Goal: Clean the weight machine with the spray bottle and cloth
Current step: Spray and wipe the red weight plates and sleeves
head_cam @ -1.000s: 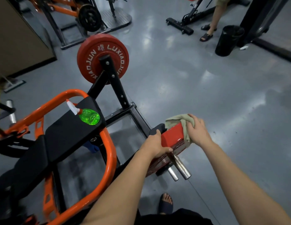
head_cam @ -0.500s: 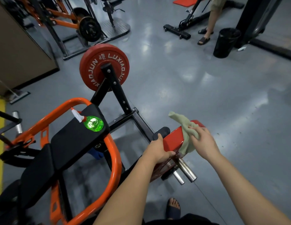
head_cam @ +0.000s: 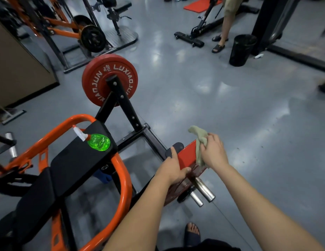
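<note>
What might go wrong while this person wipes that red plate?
The spray bottle sits loose near the corner of the black pad; a knock might send it off. The left hand grips the red plate while the right hand holds the cloth against it; if the plate slipped, the sandalled foot below looks exposed.

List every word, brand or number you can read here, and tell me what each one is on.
"LUXIAOJU": white letters round the right of the far red weight plate; the end is hidden behind the black post.
"XIAOJUN": the same brand up the plate's left side, its start hidden by the post.
A small white mark between the two is too small to read.
The spray bottle shows no readable label.
</note>
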Demonstrator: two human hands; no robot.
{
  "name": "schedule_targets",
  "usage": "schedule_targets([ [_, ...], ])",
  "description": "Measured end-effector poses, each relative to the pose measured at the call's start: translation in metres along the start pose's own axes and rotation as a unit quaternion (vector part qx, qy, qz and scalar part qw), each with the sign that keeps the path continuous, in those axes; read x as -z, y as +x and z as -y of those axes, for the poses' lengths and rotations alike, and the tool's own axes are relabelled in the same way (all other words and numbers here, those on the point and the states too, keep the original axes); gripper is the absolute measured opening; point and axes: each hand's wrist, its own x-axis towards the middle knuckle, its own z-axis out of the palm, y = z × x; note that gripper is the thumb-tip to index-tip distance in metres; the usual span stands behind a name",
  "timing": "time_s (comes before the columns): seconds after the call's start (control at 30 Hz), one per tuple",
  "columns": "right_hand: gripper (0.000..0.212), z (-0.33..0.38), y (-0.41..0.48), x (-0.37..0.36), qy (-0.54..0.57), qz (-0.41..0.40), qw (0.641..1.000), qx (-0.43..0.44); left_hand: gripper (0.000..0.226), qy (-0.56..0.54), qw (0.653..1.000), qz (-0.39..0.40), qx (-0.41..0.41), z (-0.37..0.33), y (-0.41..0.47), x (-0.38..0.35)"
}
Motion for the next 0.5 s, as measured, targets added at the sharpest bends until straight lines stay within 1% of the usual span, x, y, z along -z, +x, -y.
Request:
schedule_targets([
  [0.07,0.035,-0.009,-0.021,0.001,0.059,0.0,0.997,0.056,0.114,-0.003,1.0,0.001,-0.009,0.009,-0.002,0.0],
  [0.13,0.028,-0.022,-0.039,0.002,0.138,-0.008,0.987,0.079,0.115,-0.007,1.0,0.01,-0.01,0.018,-0.001,0.001],
  [0.17,0.028,-0.027,-0.048,0.001,0.162,-0.015,0.983,0.087,0.115,-0.008,1.0,0.017,-0.006,0.021,-0.001,0.002],
  [0.27,0.031,-0.028,-0.052,-0.001,0.156,-0.031,0.982,0.098,0.115,-0.003,1.0,0.029,0.0,0.026,-0.003,0.007],
  [0.33,0.031,-0.022,-0.033,-0.001,0.13,-0.025,0.989,0.07,0.115,0.0,0.999,0.033,-0.001,0.025,-0.004,0.009],
  [0.43,0.034,-0.026,0.009,-0.003,0.076,-0.016,0.997,-0.005,0.115,-0.003,0.999,0.04,0.0,0.023,-0.002,0.01],
  [0.5,0.039,-0.037,0.034,-0.004,0.053,-0.018,0.996,-0.075,0.116,-0.012,0.999,0.048,0.002,0.021,-0.001,0.011],
])
